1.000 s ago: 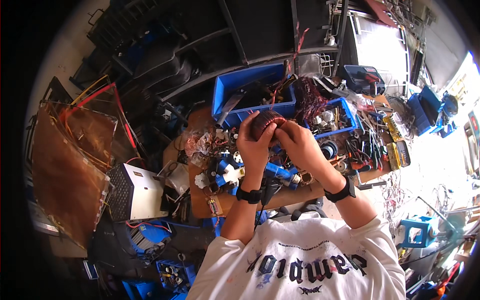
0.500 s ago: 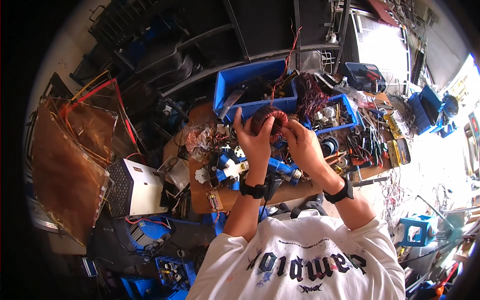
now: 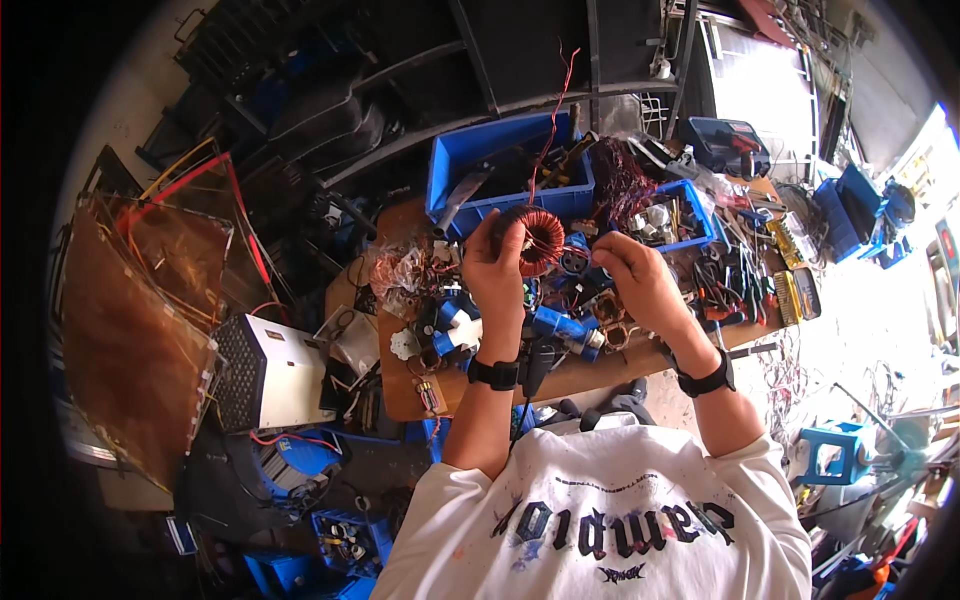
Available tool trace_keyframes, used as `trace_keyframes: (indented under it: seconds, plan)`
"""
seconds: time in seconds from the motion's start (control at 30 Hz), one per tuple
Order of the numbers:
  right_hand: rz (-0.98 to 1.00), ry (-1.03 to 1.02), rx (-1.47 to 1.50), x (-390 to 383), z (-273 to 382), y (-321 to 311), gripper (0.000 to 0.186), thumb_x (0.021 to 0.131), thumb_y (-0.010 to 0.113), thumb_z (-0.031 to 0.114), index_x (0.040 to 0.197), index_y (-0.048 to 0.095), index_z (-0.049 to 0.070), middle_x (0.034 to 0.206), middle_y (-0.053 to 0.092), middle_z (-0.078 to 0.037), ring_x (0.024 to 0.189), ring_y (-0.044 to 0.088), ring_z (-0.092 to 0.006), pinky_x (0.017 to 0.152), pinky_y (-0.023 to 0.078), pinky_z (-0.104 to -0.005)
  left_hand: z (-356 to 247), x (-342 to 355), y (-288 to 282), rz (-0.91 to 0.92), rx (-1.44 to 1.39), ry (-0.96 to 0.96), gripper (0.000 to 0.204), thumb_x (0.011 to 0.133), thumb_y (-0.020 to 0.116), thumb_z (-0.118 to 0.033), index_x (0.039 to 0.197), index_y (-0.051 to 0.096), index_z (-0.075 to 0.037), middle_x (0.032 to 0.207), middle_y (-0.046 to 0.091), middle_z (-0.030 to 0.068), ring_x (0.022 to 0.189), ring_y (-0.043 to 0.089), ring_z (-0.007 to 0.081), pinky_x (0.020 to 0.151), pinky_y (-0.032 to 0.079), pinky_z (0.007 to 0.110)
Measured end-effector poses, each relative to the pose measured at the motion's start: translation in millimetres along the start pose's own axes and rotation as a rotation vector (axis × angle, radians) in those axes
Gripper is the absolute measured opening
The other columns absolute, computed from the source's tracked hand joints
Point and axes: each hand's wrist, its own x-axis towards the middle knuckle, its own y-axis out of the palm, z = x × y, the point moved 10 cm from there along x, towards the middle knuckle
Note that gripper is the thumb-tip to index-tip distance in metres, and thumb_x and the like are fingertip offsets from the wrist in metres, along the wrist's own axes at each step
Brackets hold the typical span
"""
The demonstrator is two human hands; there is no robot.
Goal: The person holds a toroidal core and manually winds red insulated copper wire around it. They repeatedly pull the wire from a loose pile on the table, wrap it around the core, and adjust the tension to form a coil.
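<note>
My left hand [image 3: 493, 272] grips a ring-shaped coil [image 3: 541, 246] wound with reddish copper wire, thumb across its near side. Loose copper wire [image 3: 545, 150] rises from the coil, up past the blue bin behind it. To the right of the ring, my right hand [image 3: 640, 282] is closed in a pinch. A thin strand seems to run from the coil to those fingertips, though it is hard to make out there. Both hands are above the cluttered wooden table [image 3: 400, 385].
Behind the coil stands a large blue bin [image 3: 437, 180] with tools inside. A tangle of dark red wire [image 3: 622, 185] lies beside a smaller blue tray [image 3: 712, 235] of parts. Pliers and other hand tools [image 3: 715, 285] crowd the right side. Blue-and-white plug fittings [image 3: 460, 332] lie nearer me.
My right hand has moved away from the coil, to the right and slightly nearer me. The coil has shifted a little left and turned, showing more of its open face.
</note>
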Motion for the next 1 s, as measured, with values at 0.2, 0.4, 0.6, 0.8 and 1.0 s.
trace_keyframes:
  seconds: [0.2, 0.4, 0.6, 0.8, 1.0]
  plan:
    - [-0.043, 0.049, 0.078, 2, 9, -7, 0.015, 0.095, 0.054, 0.015, 0.095, 0.059, 0.000, 0.069, 0.055, -0.010, 0.061, 0.048, -0.0158, 0.059, 0.042, -0.0304, 9, 3, -3, 0.046, -0.045, 0.027, 0.042, 0.088, 0.071, -0.016, 0.122, 0.057, 0.005, 0.106, 0.066, 0.0085, 0.091, 0.063, 0.0125, 0.081, 0.052, 0.025]
    - [-0.063, 0.200, 0.367, 3, -16, -13, 0.020, 0.097, 0.055, 0.019, 0.096, 0.059, 0.000, 0.070, 0.049, 0.005, 0.064, 0.041, -0.0040, 0.057, 0.037, -0.0233, 17, 0, -7, 0.066, -0.074, -0.089, 0.039, 0.093, 0.065, -0.018, 0.123, 0.055, 0.005, 0.110, 0.064, 0.0095, 0.092, 0.065, 0.0144, 0.078, 0.055, 0.026]
    - [0.043, 0.113, 0.040, 25, 5, -6, 0.035, 0.083, 0.073, 0.030, 0.089, 0.062, -0.002, 0.067, 0.059, -0.008, 0.062, 0.052, -0.0114, 0.058, 0.044, -0.0294, -12, -3, -3, 0.038, 0.243, 0.207, 0.041, 0.084, 0.075, -0.012, 0.119, 0.059, 0.003, 0.107, 0.065, 0.0092, 0.094, 0.063, 0.0140, 0.085, 0.052, 0.027]
    - [0.011, 0.013, -0.145, 47, 50, -4, 0.033, 0.082, 0.071, 0.032, 0.090, 0.063, 0.001, 0.067, 0.063, -0.014, 0.060, 0.063, -0.0296, 0.056, 0.048, -0.0372, -13, -9, 7, 0.074, 0.161, 0.204, 0.044, 0.079, 0.079, -0.009, 0.118, 0.061, 0.001, 0.106, 0.063, 0.0080, 0.094, 0.062, 0.0141, 0.085, 0.052, 0.028]
    - [-0.014, -0.144, -0.106, 53, 62, 7, 0.031, 0.084, 0.069, 0.031, 0.087, 0.063, 0.001, 0.069, 0.064, -0.016, 0.067, 0.065, -0.0343, 0.059, 0.049, -0.0403, -14, -6, 3, 0.038, 0.268, 0.245, 0.043, 0.080, 0.080, -0.014, 0.117, 0.062, 0.000, 0.106, 0.065, 0.0093, 0.093, 0.063, 0.0157, 0.085, 0.052, 0.029]
